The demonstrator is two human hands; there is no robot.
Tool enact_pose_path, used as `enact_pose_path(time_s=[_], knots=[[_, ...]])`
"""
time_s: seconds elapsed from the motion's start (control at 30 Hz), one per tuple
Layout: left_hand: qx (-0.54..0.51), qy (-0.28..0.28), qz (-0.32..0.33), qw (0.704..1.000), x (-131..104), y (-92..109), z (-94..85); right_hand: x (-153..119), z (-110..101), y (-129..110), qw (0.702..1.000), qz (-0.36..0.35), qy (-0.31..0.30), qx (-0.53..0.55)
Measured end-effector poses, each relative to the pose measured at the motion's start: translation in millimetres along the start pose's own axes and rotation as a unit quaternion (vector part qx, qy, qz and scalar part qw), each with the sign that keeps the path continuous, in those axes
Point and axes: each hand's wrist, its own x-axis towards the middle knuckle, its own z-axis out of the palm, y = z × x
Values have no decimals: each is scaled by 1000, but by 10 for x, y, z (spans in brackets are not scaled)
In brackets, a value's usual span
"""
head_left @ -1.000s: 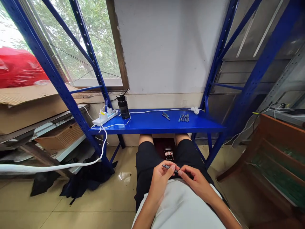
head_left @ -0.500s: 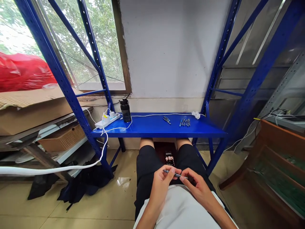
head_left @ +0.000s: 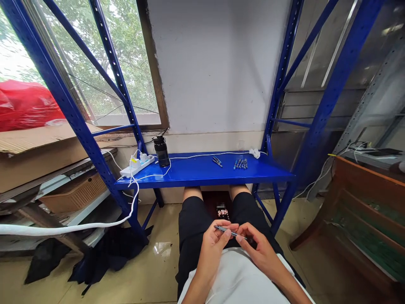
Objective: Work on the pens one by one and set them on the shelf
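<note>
Above my lap, a slim dark pen lies slantwise between both hands. My left hand pinches its upper left part between thumb and fingers. My right hand has its thumb and fingertips closed on the lower right end, and that end is partly hidden by the fingers. Ahead on the blue shelf table, several pens stand side by side in a row. A smaller group of pens lies to their left.
A white power strip with plugs and a black bottle stand at the table's left. Its white cable crosses on the left. A phone is between my knees. A wooden chair stands at right.
The view has shifted slightly, so the table and surroundings appear a little further left. Both hands keep hold of the pen, almost in the same pose.
</note>
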Motion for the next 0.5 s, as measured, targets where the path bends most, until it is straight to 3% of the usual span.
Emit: enact_pose_path(time_s=[0.3, 0.5], knots=[[48, 28, 16, 998, 49, -51, -41, -10, -13, -26, 1000, -15, -1, -14], [3, 38, 6, 999, 51, -82, -80, -8, -12, 12, 1000, -6, -12, -19]])
